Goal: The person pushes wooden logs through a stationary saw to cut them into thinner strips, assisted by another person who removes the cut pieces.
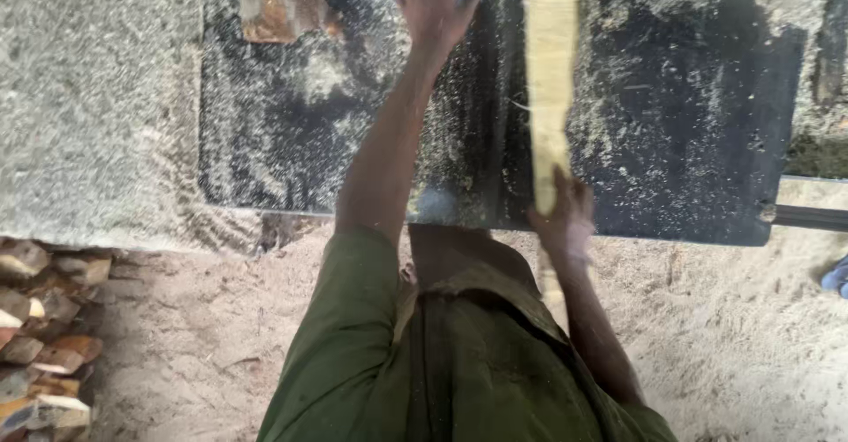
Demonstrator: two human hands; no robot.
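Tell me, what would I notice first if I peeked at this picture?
First, the long pale wooden strip running up the middle of the dark, sawdust-covered table, with the right hand holding its near end. Next, the left hand stretched far out, fingers spread, near the table's far edge. At the bottom left lies a pile of wood offcuts on the sawdusty ground.

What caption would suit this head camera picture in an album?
Right hand grips a pale wood strip on a dark, sawdust-strewn table; left hand reaches forward, open.
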